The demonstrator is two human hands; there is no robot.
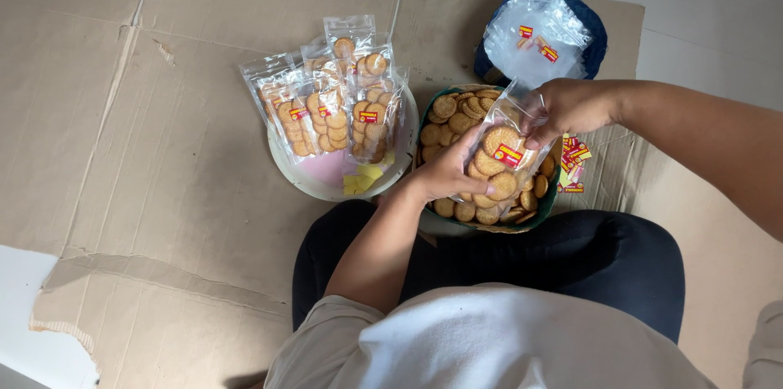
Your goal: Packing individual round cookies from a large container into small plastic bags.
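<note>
Left hand (447,173): closed round lower part of clear biscuit pouch (499,156).
Right hand (567,108): pinching pouch top.
Pouch: above green bowl of biscuits (444,116), near cardboard's right edge.
Filled pouches (334,103): on white plate (326,187).

Soft, even daylight from above, with faint shadows beneath the arms, specular glare on the clear plastic bags (538,30), sharp focus at centre, and mild wide-angle stretching toward the frame edges.
</note>
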